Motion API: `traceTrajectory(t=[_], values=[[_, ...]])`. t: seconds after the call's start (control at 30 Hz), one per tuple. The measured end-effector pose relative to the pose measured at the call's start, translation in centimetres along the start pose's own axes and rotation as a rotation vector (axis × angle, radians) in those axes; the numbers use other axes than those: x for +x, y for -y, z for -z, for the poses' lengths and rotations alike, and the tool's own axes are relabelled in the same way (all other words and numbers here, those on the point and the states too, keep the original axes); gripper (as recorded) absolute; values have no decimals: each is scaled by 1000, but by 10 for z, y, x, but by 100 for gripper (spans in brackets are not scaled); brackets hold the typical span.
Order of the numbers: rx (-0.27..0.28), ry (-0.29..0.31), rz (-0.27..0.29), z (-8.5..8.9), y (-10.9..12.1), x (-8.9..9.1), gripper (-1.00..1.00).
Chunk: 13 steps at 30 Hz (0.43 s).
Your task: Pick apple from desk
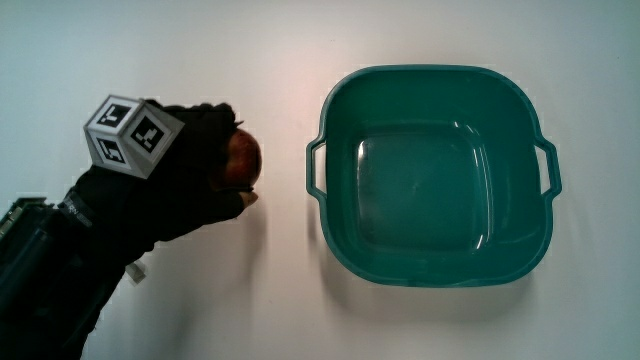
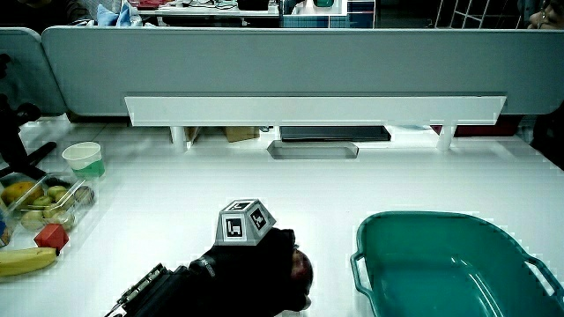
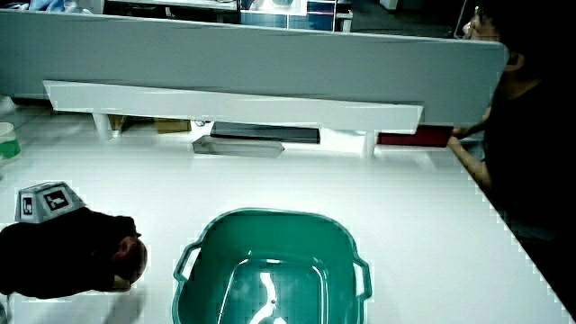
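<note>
A dark red apple [image 1: 240,160] lies on the white table beside the teal basin [image 1: 432,185]. The black-gloved hand [image 1: 195,175] covers the apple, its fingers curled around it and the thumb below it. Only the apple's side toward the basin shows. The patterned cube [image 1: 130,135] sits on the back of the hand. In both side views the hand [image 2: 260,269] [image 3: 76,256] wraps the apple [image 2: 302,267] [image 3: 131,257], which is low at the table surface.
The teal basin [image 2: 441,264] [image 3: 270,270] has two handles and holds nothing. In a side view a tray of fruit [image 2: 40,202], a banana [image 2: 26,261], a red block [image 2: 51,236] and a small cup [image 2: 84,158] stand at the table's edge. A low partition [image 2: 282,70] bounds the table.
</note>
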Motion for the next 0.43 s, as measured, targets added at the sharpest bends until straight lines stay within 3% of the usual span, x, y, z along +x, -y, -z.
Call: traceTrajectory(t=[0.03,0.07,0.1,0.13,0.2,0.23,0.3,0.33,0.37,0.4,0.43], values=[[2,25,16,0,-2,1,100],[-5,125,5,6,-5,-3,100],[23,115,101,6,-9,0,100],[26,118,109,4,-9,5,100],[-15,105,3,0,-8,16,100],[36,64,96,-2,-10,21,100],[31,10,60,-5,-10,33,100],[12,12,97,-8,-11,40,100],[30,92,180,-6,-13,43,100],[47,58,212,-7,-14,48,100],[45,-31,183,-14,-10,60,100]])
